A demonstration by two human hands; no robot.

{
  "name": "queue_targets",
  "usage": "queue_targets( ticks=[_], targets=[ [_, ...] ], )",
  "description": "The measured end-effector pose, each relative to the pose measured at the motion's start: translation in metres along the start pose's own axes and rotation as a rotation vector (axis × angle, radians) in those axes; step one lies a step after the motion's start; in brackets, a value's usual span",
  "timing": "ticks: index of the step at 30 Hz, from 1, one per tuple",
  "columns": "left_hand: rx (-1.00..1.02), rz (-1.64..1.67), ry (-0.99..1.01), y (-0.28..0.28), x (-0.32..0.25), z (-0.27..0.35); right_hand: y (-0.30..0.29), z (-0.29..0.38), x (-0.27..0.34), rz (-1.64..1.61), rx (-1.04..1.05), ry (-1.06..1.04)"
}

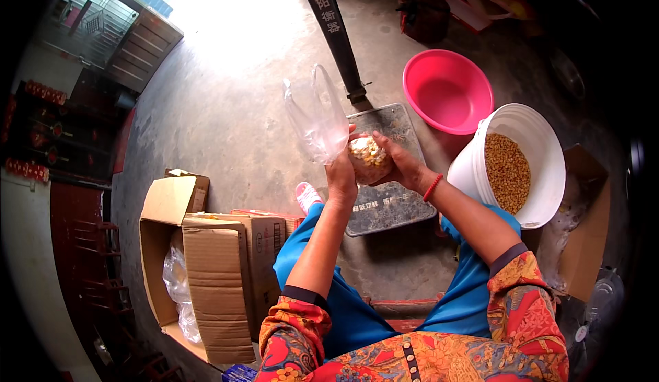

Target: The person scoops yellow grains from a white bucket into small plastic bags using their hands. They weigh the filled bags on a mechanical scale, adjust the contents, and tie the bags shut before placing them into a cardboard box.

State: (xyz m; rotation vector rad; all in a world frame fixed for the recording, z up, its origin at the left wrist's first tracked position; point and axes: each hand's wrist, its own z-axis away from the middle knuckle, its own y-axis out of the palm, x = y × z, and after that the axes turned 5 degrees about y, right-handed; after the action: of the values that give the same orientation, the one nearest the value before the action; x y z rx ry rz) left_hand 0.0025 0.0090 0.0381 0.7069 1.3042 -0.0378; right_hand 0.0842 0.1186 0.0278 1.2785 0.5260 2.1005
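Note:
Between my two hands is a clear plastic bag of corn kernels (369,159), held above a platform scale (388,209). My left hand (341,173) grips it from the left, near the bag's gathered part. The empty upper part and loop handles of the bag (320,119) stick up beyond that hand. My right hand (404,163), below a red bracelet, wraps the filled part from the right with the thumb on top. The fingers beneath the bag are mostly hidden.
A white bucket of corn kernels (507,173) leans at my right knee, with a pink basin (448,91) beyond it. The scale's dark post (337,37) rises ahead. Cardboard boxes (213,284) with plastic bags (177,274) stand at left; another open carton (587,232) is at right.

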Motion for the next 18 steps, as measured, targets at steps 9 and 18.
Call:
queue_targets(
  ticks=[9, 18],
  targets=[
    [0.003, -0.342, 0.154, -0.009, 0.007, -0.007, 0.001, -0.005, -0.001, 0.101, 0.049, -0.191],
    [0.005, -0.072, -0.281, -0.008, 0.013, -0.002, 0.009, 0.006, 0.007, 0.300, -0.058, -0.360]
  ],
)
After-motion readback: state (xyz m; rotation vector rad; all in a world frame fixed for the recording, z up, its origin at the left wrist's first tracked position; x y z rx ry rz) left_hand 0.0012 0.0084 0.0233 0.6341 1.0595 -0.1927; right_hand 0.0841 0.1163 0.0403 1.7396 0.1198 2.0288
